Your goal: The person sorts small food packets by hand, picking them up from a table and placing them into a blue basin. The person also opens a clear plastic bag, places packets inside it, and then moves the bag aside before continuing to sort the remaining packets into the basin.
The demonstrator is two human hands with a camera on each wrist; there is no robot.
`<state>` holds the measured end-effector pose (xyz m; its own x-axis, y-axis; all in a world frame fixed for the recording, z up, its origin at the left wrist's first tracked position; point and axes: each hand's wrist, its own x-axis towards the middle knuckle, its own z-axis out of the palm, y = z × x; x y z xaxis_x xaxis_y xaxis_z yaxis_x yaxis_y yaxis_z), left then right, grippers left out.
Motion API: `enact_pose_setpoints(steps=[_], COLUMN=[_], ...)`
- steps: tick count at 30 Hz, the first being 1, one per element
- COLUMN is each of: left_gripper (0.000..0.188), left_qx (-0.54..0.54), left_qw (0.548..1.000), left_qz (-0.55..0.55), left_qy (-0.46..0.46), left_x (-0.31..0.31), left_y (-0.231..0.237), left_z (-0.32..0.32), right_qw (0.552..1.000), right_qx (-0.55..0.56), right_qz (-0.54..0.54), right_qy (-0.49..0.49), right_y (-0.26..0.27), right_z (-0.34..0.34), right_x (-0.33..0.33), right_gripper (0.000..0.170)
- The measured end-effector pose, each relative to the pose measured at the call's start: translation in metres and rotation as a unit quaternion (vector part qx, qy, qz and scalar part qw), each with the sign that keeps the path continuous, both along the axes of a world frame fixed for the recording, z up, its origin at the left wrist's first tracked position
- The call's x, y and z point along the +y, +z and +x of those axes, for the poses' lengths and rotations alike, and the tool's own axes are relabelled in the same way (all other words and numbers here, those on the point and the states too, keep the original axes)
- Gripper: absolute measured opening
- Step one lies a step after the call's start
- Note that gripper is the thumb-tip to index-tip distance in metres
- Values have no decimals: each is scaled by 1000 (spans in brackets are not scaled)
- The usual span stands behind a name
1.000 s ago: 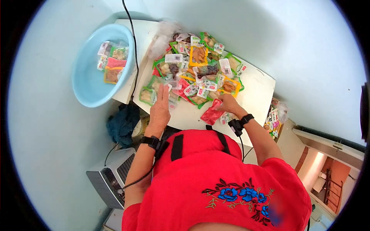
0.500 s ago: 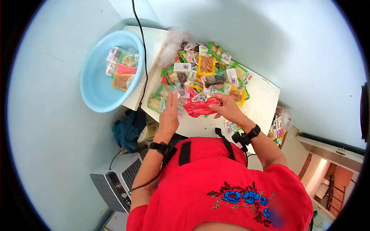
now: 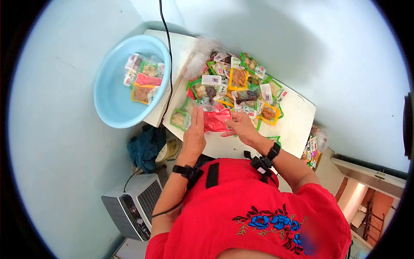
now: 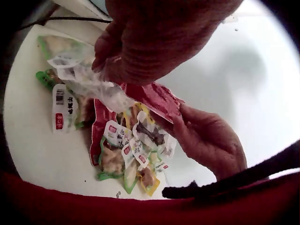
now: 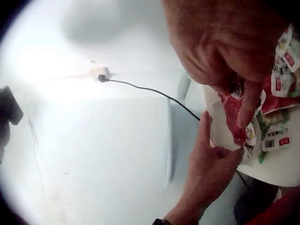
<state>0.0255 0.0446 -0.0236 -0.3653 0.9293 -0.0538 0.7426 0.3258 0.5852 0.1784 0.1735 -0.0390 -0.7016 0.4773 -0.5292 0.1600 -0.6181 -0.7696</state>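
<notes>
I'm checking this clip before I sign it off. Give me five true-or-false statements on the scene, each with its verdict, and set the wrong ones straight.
1. The right hand holds a red packet. True.
2. In the head view, a black cord runs along the right side of the light blue basin. True.
3. All the packets are in the basin. False: a large heap of packets lies on the white table.
4. A hand is reaching into the basin. False: the left hand is at the end of the red packet opposite the right hand.
5. The red shirt has blue flowers on it. True.
</notes>
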Motion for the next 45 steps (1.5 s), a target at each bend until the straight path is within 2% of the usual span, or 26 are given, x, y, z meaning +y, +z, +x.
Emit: enact_pose_setpoints(steps=[4, 7, 10, 13, 16, 19, 22, 25, 28, 29, 31, 34, 35, 38, 39, 42, 45], left_gripper=[82, 83, 83, 81, 78, 77, 81, 79, 81, 82, 84, 86, 84, 85, 85, 85, 86], left_qx=[-14, -2, -2, -15, -20, -27, -7, -34, -38, -32, -19, 55, 45, 40, 40, 42, 32], left_qw=[1000, 1000, 1000, 999, 1000, 999, 998, 998, 999, 999, 999, 997, 997, 999, 999, 999, 998], left_qz=[3, 13, -9, -30, 23, 21, 56, 45, 13, 17, 26, 59, 67, 12, -1, -6, 55], left_qy=[-2, -2, 8, 6, -2, 3, -6, -10, -4, 2, 11, -8, -8, -3, -1, 5, -6], left_x=[1, 1, 3, 4, 2, 3, 1, 0, -2, -3, -2, -3, -5, -7, -8, -8, -6], left_y=[-1, -1, 2, 3, -3, -5, -7, 1, -2, -1, 6, 13, 18, 19, 20, 22, 26], left_z=[-1, -1, -1, -1, -2, -3, -6, -10, -14, -16, -21, -31, -32, -35, -35, -31, -28], right_qw=[993, 987, 983, 977, 980, 978, 986, 994, 991, 994, 998, 1000, 999, 994, 988, 996, 982], right_qx=[36, 58, 86, 104, 63, 71, 71, 50, 98, 80, 43, 1, 6, 33, 13, 2, -4], right_qz=[-112, -144, -156, -178, -179, -172, -130, -80, -64, -56, -40, -5, 3, 23, 45, 26, 174], right_qy=[-31, -47, -35, -53, -63, -89, -70, -51, -70, -58, -36, 22, 49, 103, 146, 80, 80], right_y=[11, -7, -21, -31, -27, -28, -40, -49, -63, -66, -27, -30, -31, 18, 16, 17, 8], right_z=[-16, -30, -42, -60, -76, -91, -101, -107, -117, -116, -116, -109, -102, -83, -78, -62, -50], right_x=[-5, -12, -17, -22, -27, -35, -35, -32, -34, -34, -30, -24, -21, -15, -11, -8, 3], right_gripper=[24, 27, 35, 35, 33, 25, 23, 23, 22, 23, 25, 31, 37, 40, 42, 38, 31])
